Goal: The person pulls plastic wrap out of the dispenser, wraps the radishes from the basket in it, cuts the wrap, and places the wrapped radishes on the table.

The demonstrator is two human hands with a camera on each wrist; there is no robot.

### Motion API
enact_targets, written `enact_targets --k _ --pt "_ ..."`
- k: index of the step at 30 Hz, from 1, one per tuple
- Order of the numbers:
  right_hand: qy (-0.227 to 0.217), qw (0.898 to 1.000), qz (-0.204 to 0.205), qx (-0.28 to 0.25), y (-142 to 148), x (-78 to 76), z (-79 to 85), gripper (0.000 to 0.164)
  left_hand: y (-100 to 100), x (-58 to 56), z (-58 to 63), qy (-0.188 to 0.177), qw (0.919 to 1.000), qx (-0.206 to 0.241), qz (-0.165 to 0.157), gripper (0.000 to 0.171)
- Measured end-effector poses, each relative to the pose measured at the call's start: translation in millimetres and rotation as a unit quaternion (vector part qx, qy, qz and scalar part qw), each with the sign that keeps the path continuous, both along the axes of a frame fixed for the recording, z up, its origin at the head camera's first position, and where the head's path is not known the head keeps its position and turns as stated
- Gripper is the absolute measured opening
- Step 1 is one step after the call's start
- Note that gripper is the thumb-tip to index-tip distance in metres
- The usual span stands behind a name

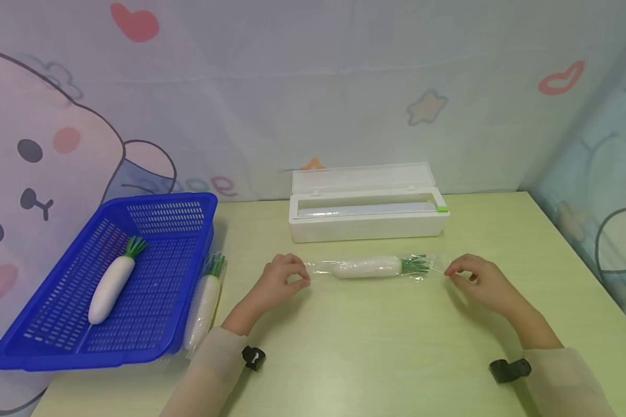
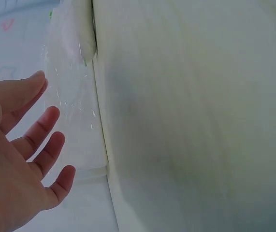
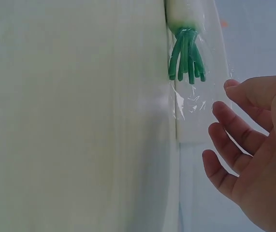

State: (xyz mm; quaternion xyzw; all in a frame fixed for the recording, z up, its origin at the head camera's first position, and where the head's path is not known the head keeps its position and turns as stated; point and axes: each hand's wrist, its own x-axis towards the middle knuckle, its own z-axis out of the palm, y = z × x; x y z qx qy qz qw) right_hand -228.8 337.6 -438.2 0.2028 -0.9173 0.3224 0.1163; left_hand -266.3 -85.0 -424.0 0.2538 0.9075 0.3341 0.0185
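Observation:
A white radish (image 1: 367,267) with green stalks lies on the table, wrapped in clear plastic wrap (image 1: 320,267) that extends past both its ends. My left hand (image 1: 281,280) pinches the wrap's left end between thumb and forefinger. At the stalk side, my right hand (image 1: 482,284) pinches the thin right end of the wrap. In the right wrist view the green stalks (image 3: 187,55) show through the film, short of the right fingertips. The left wrist view shows loose, shiny film (image 2: 75,101) beside the left fingers.
Behind the radish stands a white wrap box (image 1: 370,226), lid raised and a film roll inside. To the left, a blue basket (image 1: 188,341) holds an unwrapped radish (image 1: 112,289). Another wrapped radish (image 1: 203,310) lies against the basket's right side. A printed cloth (image 1: 271,87) hangs behind.

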Motion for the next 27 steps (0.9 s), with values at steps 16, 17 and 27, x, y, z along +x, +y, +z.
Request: enact_targets --k 16,17,27 --pt "-0.024 0.996 0.032 0.075 -0.9 -9.2 -3.8 0.014 5.2 -1.5 1.4 0.001 0.9936 -0.113 0.006 0.005" --pt "-0.028 0.996 0.033 0.078 -1.3 -9.8 -3.5 0.014 5.7 -2.3 1.4 0.0 0.9931 -0.117 0.007 0.005" --pt "-0.033 0.992 0.043 0.114 -3.4 -16.9 -3.3 0.01 8.7 -15.1 -1.7 -0.018 0.9889 -0.147 0.015 0.005"
